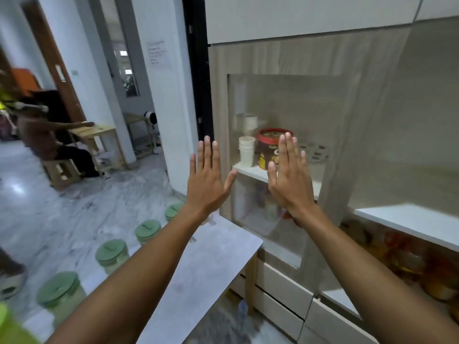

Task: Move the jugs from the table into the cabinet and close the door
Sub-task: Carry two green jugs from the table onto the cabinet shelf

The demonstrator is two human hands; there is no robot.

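Reaching forward with fingers spread flat and holding nothing, the left hand [207,180] and right hand [289,180] are raised before the glass cabinet door [285,100]. Green-lidded jugs [111,253] stand in a row along the table [206,264], below and left of both hands, well apart from them. Behind the glass sit paper cups [246,151] and a red-lidded tin [269,145]

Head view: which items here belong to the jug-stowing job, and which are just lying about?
Job:
- green-lidded jugs along the table
- cabinet door
- left hand and right hand, both open and empty

Lying about:
- paper cups
- red-lidded tin
- stool
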